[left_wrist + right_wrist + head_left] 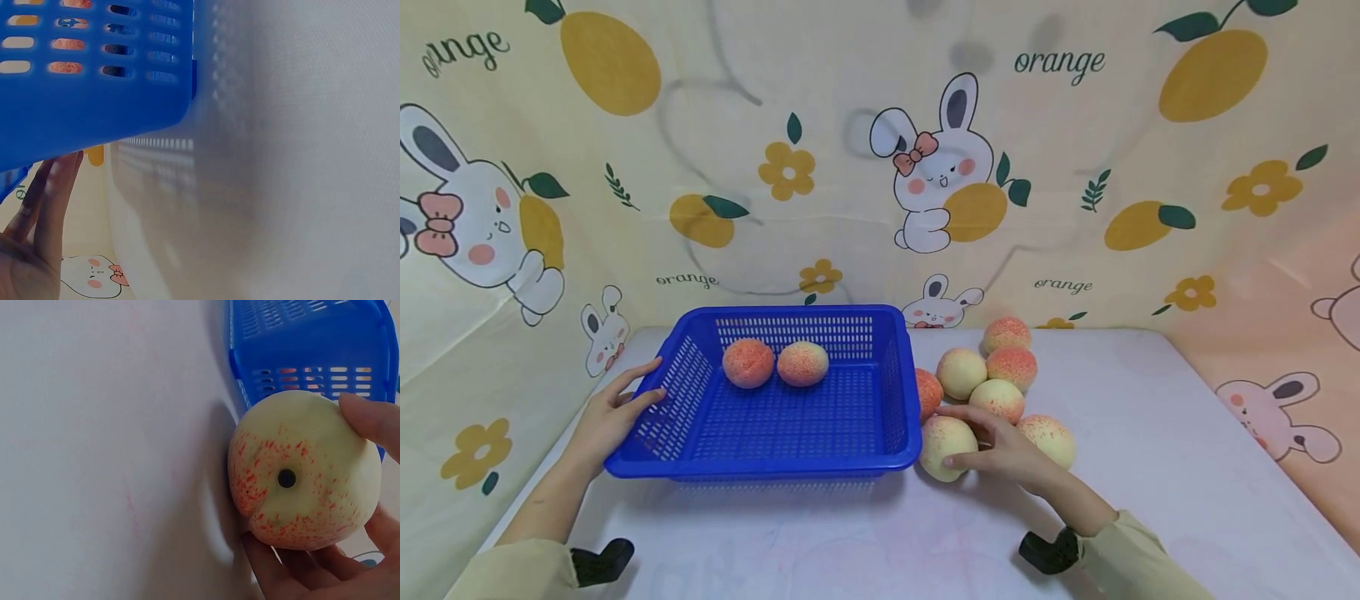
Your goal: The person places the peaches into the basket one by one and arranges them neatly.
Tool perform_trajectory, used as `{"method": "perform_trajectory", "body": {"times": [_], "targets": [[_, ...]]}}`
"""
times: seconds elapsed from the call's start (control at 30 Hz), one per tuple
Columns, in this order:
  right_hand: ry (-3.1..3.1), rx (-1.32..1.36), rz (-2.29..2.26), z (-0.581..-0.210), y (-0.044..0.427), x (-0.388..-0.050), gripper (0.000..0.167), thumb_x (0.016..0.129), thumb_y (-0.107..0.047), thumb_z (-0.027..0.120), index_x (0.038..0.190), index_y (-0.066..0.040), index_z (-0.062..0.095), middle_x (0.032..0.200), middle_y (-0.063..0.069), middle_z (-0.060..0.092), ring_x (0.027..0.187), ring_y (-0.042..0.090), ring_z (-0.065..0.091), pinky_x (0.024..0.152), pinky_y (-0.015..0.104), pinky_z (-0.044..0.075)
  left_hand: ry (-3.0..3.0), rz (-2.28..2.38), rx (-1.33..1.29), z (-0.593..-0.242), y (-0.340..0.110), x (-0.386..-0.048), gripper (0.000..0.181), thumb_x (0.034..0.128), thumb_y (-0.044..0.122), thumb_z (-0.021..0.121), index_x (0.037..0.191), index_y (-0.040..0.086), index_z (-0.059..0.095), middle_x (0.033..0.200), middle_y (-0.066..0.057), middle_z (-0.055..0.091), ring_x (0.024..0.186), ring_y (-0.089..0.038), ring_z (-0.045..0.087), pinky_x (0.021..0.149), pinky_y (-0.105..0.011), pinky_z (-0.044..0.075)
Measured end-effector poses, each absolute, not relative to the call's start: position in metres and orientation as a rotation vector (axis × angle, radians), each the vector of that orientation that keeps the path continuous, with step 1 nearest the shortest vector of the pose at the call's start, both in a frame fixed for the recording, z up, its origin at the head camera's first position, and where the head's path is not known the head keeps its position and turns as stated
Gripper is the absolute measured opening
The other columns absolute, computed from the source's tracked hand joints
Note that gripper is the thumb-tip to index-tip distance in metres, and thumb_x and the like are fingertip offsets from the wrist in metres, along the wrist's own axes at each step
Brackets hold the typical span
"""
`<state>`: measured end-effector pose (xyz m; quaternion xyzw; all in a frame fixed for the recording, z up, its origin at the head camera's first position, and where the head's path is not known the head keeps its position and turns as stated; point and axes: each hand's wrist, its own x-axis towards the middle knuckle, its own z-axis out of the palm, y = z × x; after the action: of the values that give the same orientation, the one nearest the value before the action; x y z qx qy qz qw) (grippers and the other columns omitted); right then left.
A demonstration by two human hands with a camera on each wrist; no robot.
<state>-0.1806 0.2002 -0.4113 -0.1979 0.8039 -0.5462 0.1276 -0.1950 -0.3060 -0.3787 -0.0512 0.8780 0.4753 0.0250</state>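
Observation:
My left hand (pixel 604 423) holds the left rim of a blue plastic basket (pixel 760 477), with some digits over the edge. In the left wrist view, other fingers (pixel 53 206) lie rather straight against the outside of the rim. Inside the basket, a red-orange peach (pixel 748 363) and a paler speckled peach (pixel 802 364) sit near the back wall. My right hand (pixel 1011 448) grips a pale yellow peach (pixel 947 450) beside the basket's right front corner, thumb on one side and fingers around the other. Red flecks and a dark hole mark this peach (pixel 300 481) in the right wrist view.
Several more peaches (pixel 961 373) cluster on the white table (pixel 1150 467) right of the basket; one red peach (pixel 929 393) is partly behind its right wall. Another peach (pixel 1049 440) lies behind my right wrist. A printed cloth (pixel 820 100) hangs behind the table.

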Motion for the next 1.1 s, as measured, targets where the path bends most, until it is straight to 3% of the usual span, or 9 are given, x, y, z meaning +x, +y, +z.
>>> {"method": "perform_trajectory", "body": {"times": [0.17, 0.4, 0.57, 0.9, 1.1], "targets": [[2.346, -0.581, -1.604, -0.411, 0.199, -0.181, 0.063, 0.079, -0.016, 0.078, 0.134, -0.005, 0.051, 0.136, 0.018, 0.052, 0.122, 0.032, 0.051, 0.094, 0.019, 0.046, 2.714, 1.471, -0.163, -0.379, -0.306, -0.195, 0.063, 0.0993, 0.042, 0.046, 0.153, 0.018, 0.022, 0.141, -0.038, 0.035, 0.1, -0.039, 0.063, 0.075, -0.048, 0.058], [2.355, -0.55, -1.623, -0.41, 0.2, -0.179, 0.064, 0.077, -0.015, 0.079, 0.135, -0.006, 0.051, 0.137, 0.016, 0.051, 0.119, 0.024, 0.053, 0.094, 0.019, 0.046, 2.712, 1.47, -0.16, -0.379, -0.306, -0.196, 0.063, 0.0993, 0.042, 0.047, 0.153, 0.018, 0.023, 0.142, -0.038, 0.035, 0.101, -0.039, 0.063, 0.075, -0.048, 0.058], [2.369, -0.515, -1.649, -0.404, 0.203, -0.176, 0.064, 0.077, -0.015, 0.079, 0.135, -0.009, 0.051, 0.136, 0.014, 0.052, 0.116, 0.021, 0.055, 0.093, 0.02, 0.046, 2.709, 1.475, -0.162, -0.378, -0.307, -0.196, 0.064, 0.0991, 0.043, 0.047, 0.153, 0.018, 0.023, 0.14, -0.039, 0.036, 0.094, -0.031, 0.065, 0.072, -0.045, 0.059], [2.341, -0.58, -1.735, -0.394, 0.21, -0.176, 0.067, 0.079, -0.009, 0.076, 0.138, -0.001, 0.046, 0.137, 0.017, 0.051, 0.111, 0.009, 0.058, 0.092, 0.02, 0.048, 2.701, 1.496, -0.16, -0.377, -0.306, -0.194, 0.063, 0.0991, 0.041, 0.047, 0.153, 0.018, 0.024, 0.138, -0.039, 0.038, 0.088, -0.024, 0.066, 0.07, -0.044, 0.059], [2.343, -0.562, -1.764, -0.388, 0.213, -0.178, 0.065, 0.08, -0.007, 0.075, 0.138, 0.0, 0.045, 0.137, 0.017, 0.049, 0.11, 0.016, 0.058, 0.091, 0.023, 0.049, 2.692, 1.495, -0.165, -0.377, -0.306, -0.194, 0.064, 0.099, 0.042, 0.047, 0.153, 0.018, 0.023, 0.139, -0.04, 0.037, 0.088, -0.024, 0.067, 0.07, -0.043, 0.059]]}}
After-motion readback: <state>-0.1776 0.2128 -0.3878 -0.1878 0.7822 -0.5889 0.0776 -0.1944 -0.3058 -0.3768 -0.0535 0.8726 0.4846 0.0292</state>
